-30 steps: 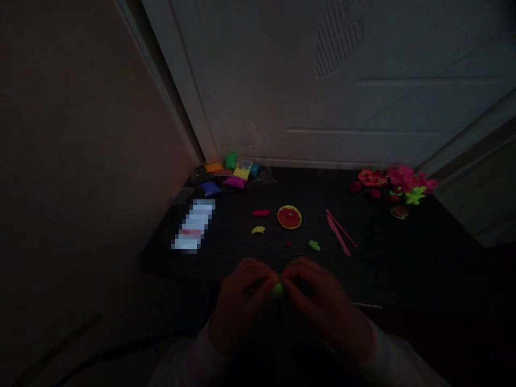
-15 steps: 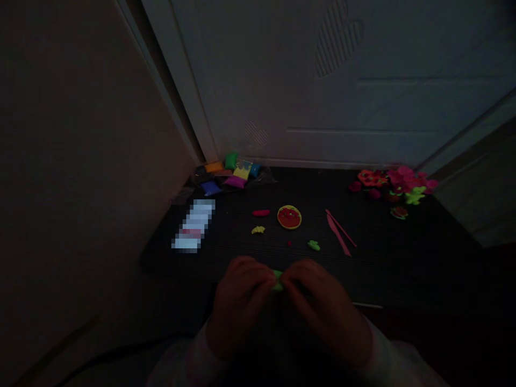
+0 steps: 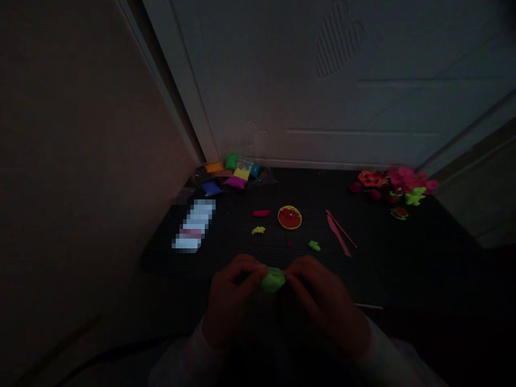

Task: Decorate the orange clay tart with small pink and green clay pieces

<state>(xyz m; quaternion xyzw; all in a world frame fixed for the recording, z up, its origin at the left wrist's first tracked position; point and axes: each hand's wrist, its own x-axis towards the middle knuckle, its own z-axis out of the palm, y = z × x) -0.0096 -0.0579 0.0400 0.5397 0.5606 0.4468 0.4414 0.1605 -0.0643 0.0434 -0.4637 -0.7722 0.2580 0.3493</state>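
Observation:
In front of the table edge I hold a small packet of light green clay (image 3: 273,281), with a thin clear edge along its top. My left hand (image 3: 234,298) pinches its left side between thumb and fingers. At the upper right corner, my right hand (image 3: 326,303) pinches the clear edge. Just beyond my hands on the table lie a green clay piece (image 3: 314,245), a tiny red ball (image 3: 289,244), a yellow clay piece (image 3: 258,230) and a red clay roll (image 3: 262,213). Behind them is a round yellow-rimmed clay disc (image 3: 289,219) with a red filling.
Pink modelling tools (image 3: 338,234) lie to the right on the dark table (image 3: 242,252). A blurred bright phone-like slab (image 3: 194,226) is at the left. Coloured clay packets (image 3: 235,183) sit at the back left, and clay figures (image 3: 403,180) at the back right against the white door.
My hands have moved slightly apart, the left one shifting left. More of the green packet now shows between them. The things on the table have stayed in place.

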